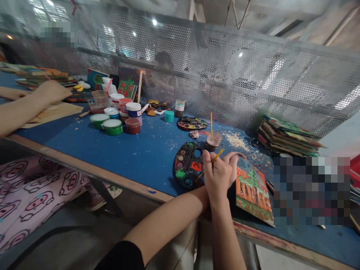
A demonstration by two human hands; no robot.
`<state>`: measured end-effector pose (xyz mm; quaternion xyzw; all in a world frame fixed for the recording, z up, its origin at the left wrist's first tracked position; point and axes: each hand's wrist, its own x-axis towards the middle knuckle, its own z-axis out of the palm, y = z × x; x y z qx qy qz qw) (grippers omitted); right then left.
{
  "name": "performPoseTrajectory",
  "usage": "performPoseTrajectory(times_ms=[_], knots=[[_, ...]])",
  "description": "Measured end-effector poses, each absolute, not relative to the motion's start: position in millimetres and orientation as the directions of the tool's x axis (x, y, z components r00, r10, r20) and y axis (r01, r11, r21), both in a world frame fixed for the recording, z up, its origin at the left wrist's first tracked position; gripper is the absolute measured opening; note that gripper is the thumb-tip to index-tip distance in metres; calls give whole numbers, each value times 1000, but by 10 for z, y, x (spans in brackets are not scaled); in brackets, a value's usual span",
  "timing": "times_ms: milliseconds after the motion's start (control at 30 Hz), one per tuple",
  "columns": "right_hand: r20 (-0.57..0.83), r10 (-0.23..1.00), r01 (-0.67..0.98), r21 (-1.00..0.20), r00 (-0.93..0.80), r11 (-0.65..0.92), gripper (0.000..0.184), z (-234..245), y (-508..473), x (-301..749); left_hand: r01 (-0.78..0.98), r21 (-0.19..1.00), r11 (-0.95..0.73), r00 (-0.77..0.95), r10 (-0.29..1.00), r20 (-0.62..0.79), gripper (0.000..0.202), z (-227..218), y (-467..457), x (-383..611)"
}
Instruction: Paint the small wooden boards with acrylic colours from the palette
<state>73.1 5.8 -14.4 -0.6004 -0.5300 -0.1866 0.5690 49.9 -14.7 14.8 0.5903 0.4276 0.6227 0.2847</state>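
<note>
My right hand (217, 174) is closed around a thin yellow paintbrush (219, 154). The brush's lower end points down over the black paint palette (176, 159), close to its red-orange well. My left forearm crosses beneath my right wrist. My left hand (234, 160), partly hidden behind the right one, is at the upper left edge of a painted board (253, 187), its fingers curled at that edge. Orange, green and brown paint covers the board, which lies at the table's front edge. Beyond my hands, a clear cup (214, 140) of brownish liquid has another yellow paintbrush (211, 123) standing in it.
Several paint tubs (133, 126) cluster at centre left. A second palette (192, 123) lies near the perforated metal screen (225, 71). Pale shavings (236, 140) and a stack of boards (287, 137) are at right. Another person's arm (33, 101) reaches over the table at left.
</note>
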Motion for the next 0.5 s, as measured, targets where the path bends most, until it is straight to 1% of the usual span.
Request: performPoseTrajectory(times_ms=[67, 133, 267, 333, 433, 500], knots=[[839, 423, 863, -459, 343, 211, 43, -81, 5, 675, 122, 877, -466, -133, 868, 479, 30, 134, -157, 502], [846, 397, 878, -449, 356, 168, 42, -58, -11, 656, 92, 884, -459, -121, 876, 467, 30, 128, -167, 502], [829, 345, 871, -488, 440, 61, 36, -113, 50, 715, 30, 894, -446, -82, 891, 447, 31, 102, -174, 501], [820, 353, 863, -501, 449, 66, 36, -139, 84, 747, -5, 896, -444, -52, 895, 443, 30, 89, -162, 502], [830, 395, 877, -467, 393, 109, 39, -121, 91, 749, -67, 892, -446, 9, 894, 448, 29, 103, -126, 502], [852, 362, 884, -448, 378, 132, 41, -81, 62, 724, -109, 888, -447, 56, 889, 454, 29, 128, -102, 502]])
